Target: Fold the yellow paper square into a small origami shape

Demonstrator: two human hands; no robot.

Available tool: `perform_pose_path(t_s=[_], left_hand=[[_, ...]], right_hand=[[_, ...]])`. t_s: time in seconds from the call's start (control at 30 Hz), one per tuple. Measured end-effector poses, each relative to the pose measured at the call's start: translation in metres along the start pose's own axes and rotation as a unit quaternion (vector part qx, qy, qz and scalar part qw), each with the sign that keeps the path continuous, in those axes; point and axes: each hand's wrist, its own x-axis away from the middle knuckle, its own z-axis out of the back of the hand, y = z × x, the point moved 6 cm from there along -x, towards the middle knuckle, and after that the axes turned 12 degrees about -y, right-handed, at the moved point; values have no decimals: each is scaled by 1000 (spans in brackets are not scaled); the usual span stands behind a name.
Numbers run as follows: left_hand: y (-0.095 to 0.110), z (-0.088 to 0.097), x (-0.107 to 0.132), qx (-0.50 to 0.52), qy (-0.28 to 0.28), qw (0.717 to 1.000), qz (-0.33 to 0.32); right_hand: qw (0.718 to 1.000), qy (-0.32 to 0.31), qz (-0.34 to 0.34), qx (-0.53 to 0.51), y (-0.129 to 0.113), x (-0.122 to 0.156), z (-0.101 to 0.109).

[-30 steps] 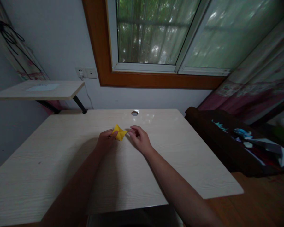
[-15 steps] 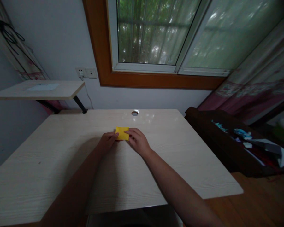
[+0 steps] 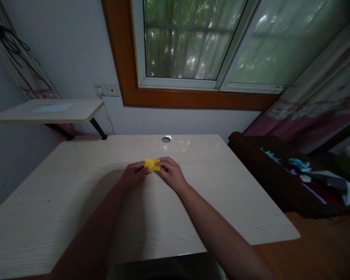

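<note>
A small piece of yellow paper [image 3: 152,165] is held between my two hands above the middle of the table, with faint crease lines on its face. My left hand [image 3: 134,173] pinches its left edge, thumb on the near side. At the right edge, my right hand [image 3: 171,171] grips the paper between thumb and fingers. Some fingertips are hidden behind the sheet.
The pale wood-grain table [image 3: 216,194] has a round cable hole [image 3: 166,139] near its back edge. A raised shelf [image 3: 84,111] on black legs stands at the left rear. To the right, a dark brown piece of furniture [image 3: 268,171] carries papers and other items.
The yellow paper has tilted, so it looks shorter in height and skewed, and has shifted slightly right. Both hands keep hold of it.
</note>
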Motion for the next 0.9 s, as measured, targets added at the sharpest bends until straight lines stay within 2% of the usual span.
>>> perform_pose_path(t_s=[0.13,0.23,0.37,0.43,0.6,0.9], left_hand=[[-9,3,2,121,77,990,-13],[-8,3,3,165,85,981,-55],[-1,1,2,94,22,993,-70],[0,1,1,51,11,996,-74],[-6,4,-1,-25,46,997,-61],[3,12,1,-111,109,982,-111]], right_hand=[[999,25,-24,-10,0,-1,4],[998,35,-35,-27,0,-1,6],[996,38,-43,-61,0,-1,8],[995,32,-49,-81,1,-1,8],[990,10,-59,-130,6,-2,4],[989,-5,-48,-139,13,-2,0]])
